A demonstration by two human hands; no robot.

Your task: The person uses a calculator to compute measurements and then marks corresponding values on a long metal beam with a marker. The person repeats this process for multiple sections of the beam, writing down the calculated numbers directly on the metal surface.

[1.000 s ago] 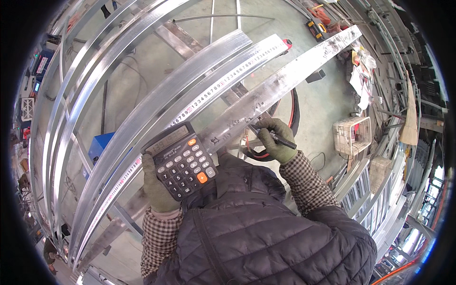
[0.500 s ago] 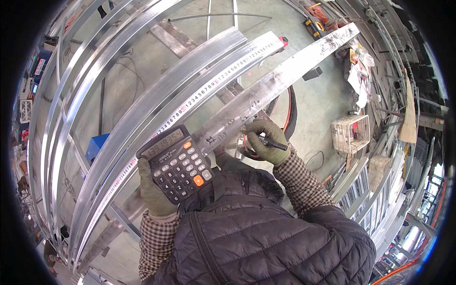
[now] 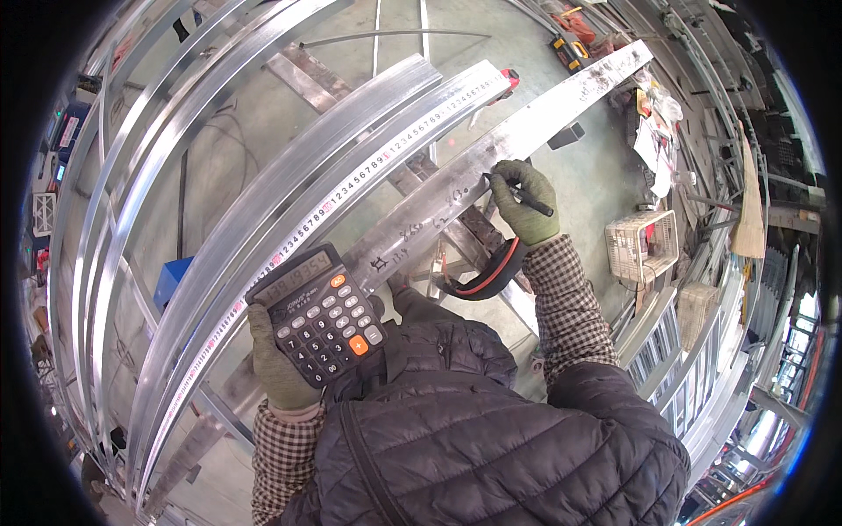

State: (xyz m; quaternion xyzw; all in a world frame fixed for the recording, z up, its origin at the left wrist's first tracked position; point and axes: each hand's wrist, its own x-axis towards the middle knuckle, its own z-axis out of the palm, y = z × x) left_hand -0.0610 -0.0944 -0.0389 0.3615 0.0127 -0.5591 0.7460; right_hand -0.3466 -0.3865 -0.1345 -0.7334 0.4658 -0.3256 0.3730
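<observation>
In a green glove, my left hand (image 3: 282, 368) holds a black calculator (image 3: 320, 320) by its left edge, with the screen lit by digits. My right hand (image 3: 529, 200), gloved too, grips a black marker pen (image 3: 533, 203); its tip is at the face of a long metal bar (image 3: 517, 131). Handwritten figures (image 3: 425, 226) run along that bar, between the calculator and the pen. Beside it, an extended tape measure blade (image 3: 355, 180) lies along an aluminium profile (image 3: 456, 92). The red tape case (image 3: 510, 83) sits at the far end.
More long metal profiles (image 3: 189, 114) stretch across the left. A steel cross-beam (image 3: 307, 74) lies under the work. At the right stand a white plastic basket (image 3: 640, 245) and a broom (image 3: 749, 193). A black and red strap (image 3: 491, 272) hangs by my right forearm.
My right hand has moved up and away from me along the bar, bringing the pen to its surface past the written figures. The calculator has shifted slightly left and down.
</observation>
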